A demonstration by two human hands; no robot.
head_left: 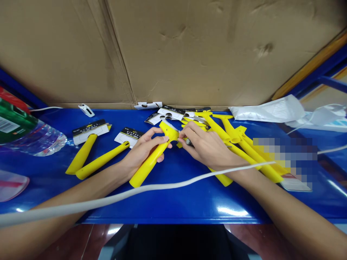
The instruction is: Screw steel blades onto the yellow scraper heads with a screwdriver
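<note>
I'm seeing bare skin running back from the fingers [159,131] of the left hand [142,153] and the right hand [206,146] along the left forearm [62,193] and the right forearm [284,213], while well behind the fingers, between the arms, a plain black garment [176,243] is showing.

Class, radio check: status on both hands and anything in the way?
Left hand gripping yellow plastic scraper. Right hand pinching small dark tool by scraper's head. White cable across both forearms.
</note>
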